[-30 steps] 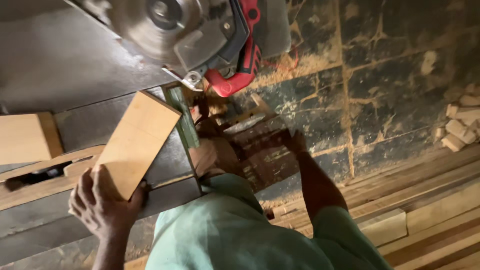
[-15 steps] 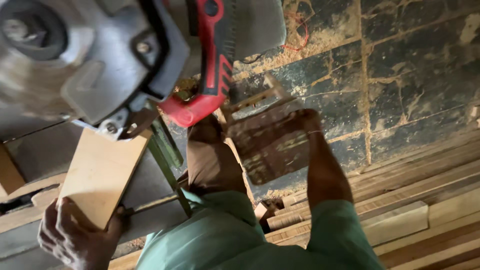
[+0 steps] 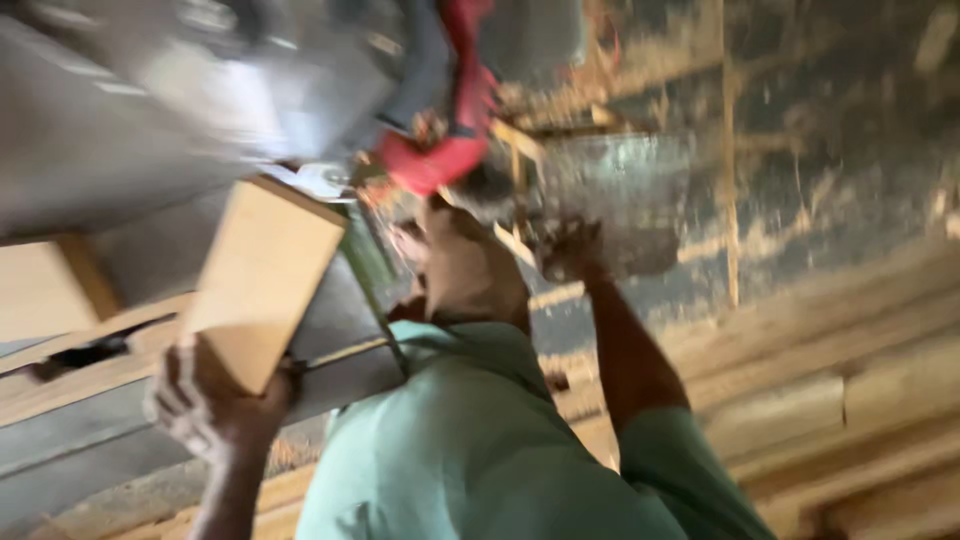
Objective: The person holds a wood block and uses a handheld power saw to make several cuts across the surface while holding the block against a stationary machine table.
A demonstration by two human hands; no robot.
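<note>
The left hand is gripping a pale wooden board on the saw's worktop, while the right hand is closing around something too blurred to make out beside the red saw handle.

Left hand gripping, right hand raised

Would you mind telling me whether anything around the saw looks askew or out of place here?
The wooden board in the left hand lies at a slant across the saw table, not square to it. Loose offcuts sit to its left. The picture is motion-blurred, so finer damage cannot be judged.
</note>
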